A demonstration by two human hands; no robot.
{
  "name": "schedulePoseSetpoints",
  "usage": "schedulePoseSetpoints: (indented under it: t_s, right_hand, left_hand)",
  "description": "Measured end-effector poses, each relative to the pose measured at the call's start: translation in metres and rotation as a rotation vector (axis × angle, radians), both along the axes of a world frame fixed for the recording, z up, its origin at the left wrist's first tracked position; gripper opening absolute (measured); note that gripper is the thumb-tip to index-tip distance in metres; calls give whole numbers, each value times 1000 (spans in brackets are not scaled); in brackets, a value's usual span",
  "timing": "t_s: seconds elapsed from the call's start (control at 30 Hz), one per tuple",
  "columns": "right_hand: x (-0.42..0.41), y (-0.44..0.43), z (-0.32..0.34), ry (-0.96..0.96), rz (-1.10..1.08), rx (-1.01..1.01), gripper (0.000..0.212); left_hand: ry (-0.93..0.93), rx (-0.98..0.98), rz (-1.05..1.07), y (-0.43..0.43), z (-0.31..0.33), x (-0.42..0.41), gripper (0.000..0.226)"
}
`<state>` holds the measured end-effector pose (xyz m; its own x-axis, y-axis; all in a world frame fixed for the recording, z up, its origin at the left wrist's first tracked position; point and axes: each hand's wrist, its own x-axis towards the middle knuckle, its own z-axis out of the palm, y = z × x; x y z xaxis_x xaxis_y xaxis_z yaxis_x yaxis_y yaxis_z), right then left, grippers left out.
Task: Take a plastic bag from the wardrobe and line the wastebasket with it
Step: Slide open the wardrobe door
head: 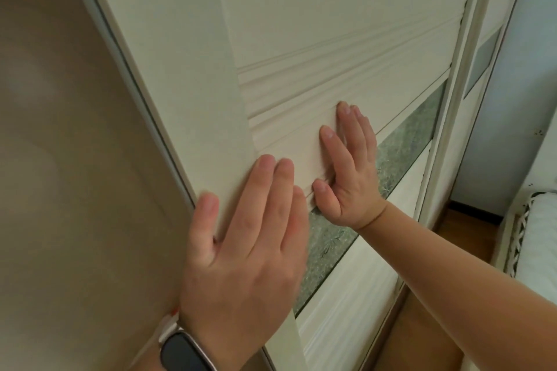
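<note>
A cream sliding wardrobe door [316, 24] with ridged moulding and a green patterned glass band [404, 153] fills the view. My left hand [244, 253] lies flat on the door's left stile, fingers spread, thumb at the stile's outer edge; a dark watch is on that wrist. My right hand [346, 166] presses flat on the panel just above the glass band, fingers pointing up. Neither hand holds anything. No plastic bag or wastebasket is in sight.
A beige wall [66, 159] runs along the left of the wardrobe. A second wardrobe door [479, 69] sits behind to the right. At the far right are a white wicker-edged piece of furniture [524, 238] and wooden floor [470, 235].
</note>
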<state>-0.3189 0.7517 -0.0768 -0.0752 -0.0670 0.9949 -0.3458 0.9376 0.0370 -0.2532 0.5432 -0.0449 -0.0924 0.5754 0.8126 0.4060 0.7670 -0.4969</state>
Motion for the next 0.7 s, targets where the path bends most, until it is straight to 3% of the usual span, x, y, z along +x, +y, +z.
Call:
schedulePoseSetpoints:
  t_s: [0.7]
  right_hand:
    - [-32,106,-3,-39,29,-11,56]
  left_hand:
    - [57,-15,29,105,-1,-34,31]
